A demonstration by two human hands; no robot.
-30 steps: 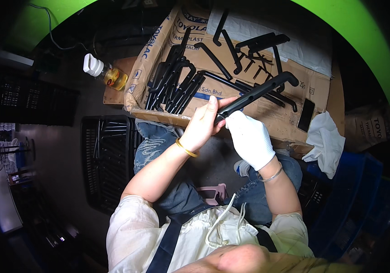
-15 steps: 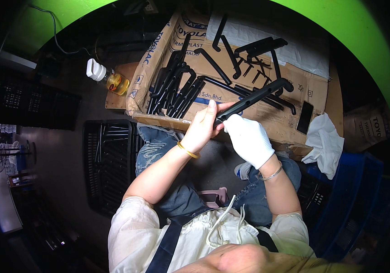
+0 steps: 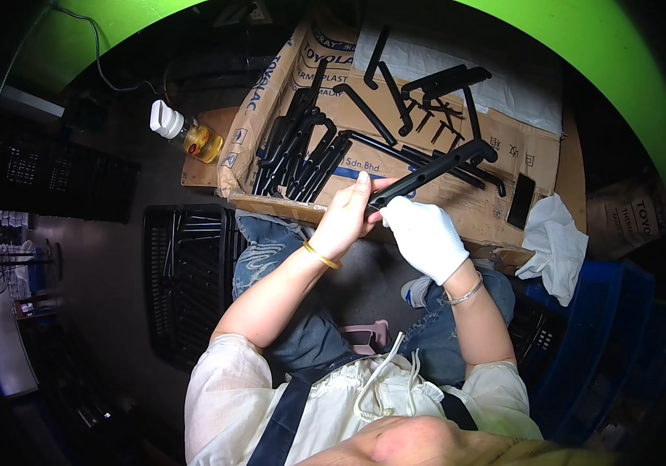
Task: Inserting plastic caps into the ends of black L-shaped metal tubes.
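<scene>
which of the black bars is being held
The black bar gripped in the bare left hand, with the white-gloved right hand at its near end; the others lie loose or heaped on the cardboard.

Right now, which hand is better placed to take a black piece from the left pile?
Probably your left hand: it's nearer the pile; your gloved right hand is farther away. Both are at the long black bar, so the left might need freeing first.

Looking like a small-parts workshop or factory corner. Showing batches of slim, bent black rods (image 3: 290, 147) on a printed brown cardboard work surface (image 3: 507, 130), a black slatted plastic crate (image 3: 154, 291) holding similar rods (image 3: 199, 231), blue plastic bins (image 3: 593, 342) at right.
</scene>
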